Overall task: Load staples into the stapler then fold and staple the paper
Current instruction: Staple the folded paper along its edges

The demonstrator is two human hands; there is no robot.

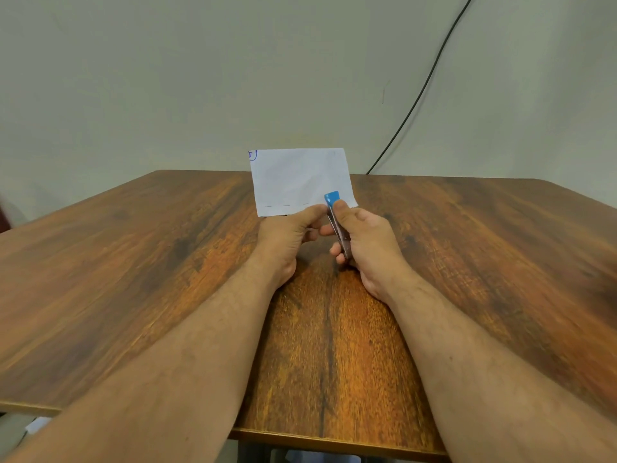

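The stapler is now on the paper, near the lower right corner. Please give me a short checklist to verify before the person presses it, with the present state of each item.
1. Folded paper held firm: ok, the left hand pinches its lower edge.
2. Stapler gripped: ok, the right hand is curled round it, thumb near the blue tip.
3. Stapler mouth over the paper: ok, the blue tip overlaps the lower right part of the sheet.
4. Spacing from the earlier staples: ok, three staple marks run along the lower edge, left of the tip.
5. Left fingers out of the mouth: cannot tell, the left thumb lies very close to the stapler.
6. Staples left inside: cannot tell, the magazine is hidden.
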